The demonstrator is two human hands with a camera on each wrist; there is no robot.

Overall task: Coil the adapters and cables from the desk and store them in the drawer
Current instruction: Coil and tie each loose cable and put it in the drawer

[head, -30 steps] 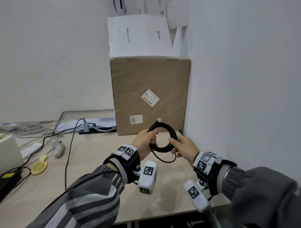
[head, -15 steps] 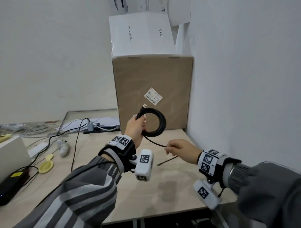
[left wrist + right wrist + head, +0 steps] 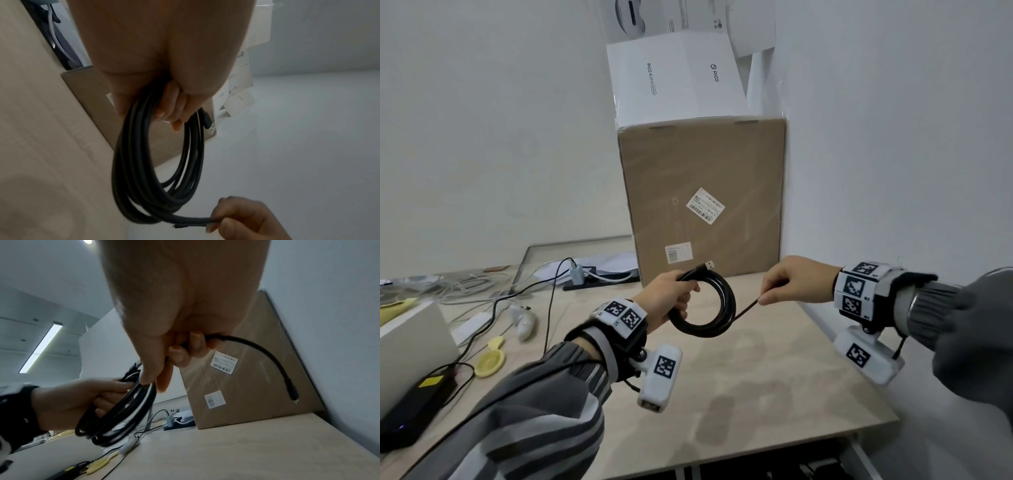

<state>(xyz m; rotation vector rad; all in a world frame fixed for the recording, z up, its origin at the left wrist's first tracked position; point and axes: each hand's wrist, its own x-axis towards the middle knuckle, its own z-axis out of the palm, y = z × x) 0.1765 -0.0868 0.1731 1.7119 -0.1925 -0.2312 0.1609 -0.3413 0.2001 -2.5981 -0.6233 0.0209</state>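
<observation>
Nearest the camera, the left hand point(image 3: 671, 301) is closed around the top of a coiled black cable point(image 3: 717, 310), its fingers point(image 3: 171, 108) curled through the loops so that the part of the coil inside the palm is hidden; the coil hangs in the air above the bench point(image 3: 756, 394), touching nothing below it. A USB plug point(image 3: 705, 265) sticks out just past the left fingers, pointing up and away. From the bottom of the coil a straight length of cable runs to the right hand point(image 3: 796, 281), which pinches it between thumb and curled fingers point(image 3: 195, 344); how the strand passes through that fist is covered in the head view. In the right wrist view the free tail bends out beyond the right fingers and ends in a small connector point(image 3: 293, 395), whose type is too blurred to tell. Beyond both hands a cardboard box point(image 3: 705, 192) stands on the bench against the wall, with a white box point(image 3: 674, 78) on top, cut off at the upper edge. Far left of the left fingers lie tangled cords point(image 3: 493, 298), a yellow object point(image 3: 489, 359) and a black adapter point(image 3: 410, 411), partly out of frame. The drawer cannot be made out.
</observation>
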